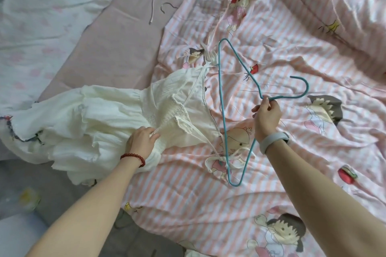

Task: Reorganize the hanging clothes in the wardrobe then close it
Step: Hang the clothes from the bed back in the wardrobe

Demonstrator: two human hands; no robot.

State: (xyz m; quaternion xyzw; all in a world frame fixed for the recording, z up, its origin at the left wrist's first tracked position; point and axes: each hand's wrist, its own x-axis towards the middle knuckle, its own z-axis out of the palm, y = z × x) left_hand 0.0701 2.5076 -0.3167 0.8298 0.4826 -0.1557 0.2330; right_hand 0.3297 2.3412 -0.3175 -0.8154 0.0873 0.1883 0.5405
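I see a white dress point(117, 115) laid flat across the edge of a pink striped duvet point(271, 173), skirt end trailing off the duvet toward the pink sheet point(117, 48), bodice end pointing at a teal wire hanger point(221, 110). The hanger sits just beside the dress's neckline, its long bar running along the bodice edge, hook pointing away from the dress. Both tied shoulder straps point(219, 160) of the dress look looped around the hanger's ends, one at the far corner, one near the close corner. My right hand point(266, 115) pinches the hanger at the base of its hook, fingers curled round the wire, grey band on that wrist. My left hand point(142, 140) rests on the smocked waist of the dress, fingers curled and pinching a bit of fabric, red bead bracelet on that wrist. Beyond the dress, on the sheet, a second grey hook point(166, 7) and a white cord point(153, 10). A pale floral pillow point(48, 16) lies farther off from the dress.
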